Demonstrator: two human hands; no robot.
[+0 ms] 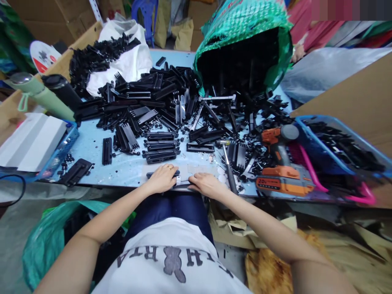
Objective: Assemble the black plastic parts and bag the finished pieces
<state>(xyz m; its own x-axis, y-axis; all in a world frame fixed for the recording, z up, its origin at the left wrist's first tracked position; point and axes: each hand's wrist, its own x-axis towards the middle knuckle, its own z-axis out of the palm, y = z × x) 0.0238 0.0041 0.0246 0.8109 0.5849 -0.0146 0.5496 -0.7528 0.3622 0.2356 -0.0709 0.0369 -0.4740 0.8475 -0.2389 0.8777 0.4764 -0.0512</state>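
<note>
At the table's front edge my left hand (163, 178) is closed over a long black plastic part (150, 174), whose end sticks out to the left. A flat silvery metal arm (183, 180) runs from under it towards my right hand (208, 184). That hand's fingers are pinched on the arm's right end; the fingertips are partly hidden. Just behind lies a stack of several black slotted parts (161, 148). Right of my right hand a small hammer (229, 165) rests with its head pointing away, next to black comb-ended pieces (240, 155).
An orange cordless drill (283, 179) lies at the right, beside a blue basket (343, 163) of black parts. Behind, a green woven sack (245, 24) gapes over a heap of black parts (165, 87). Tumblers (45, 96) and a white box (32, 141) stand left.
</note>
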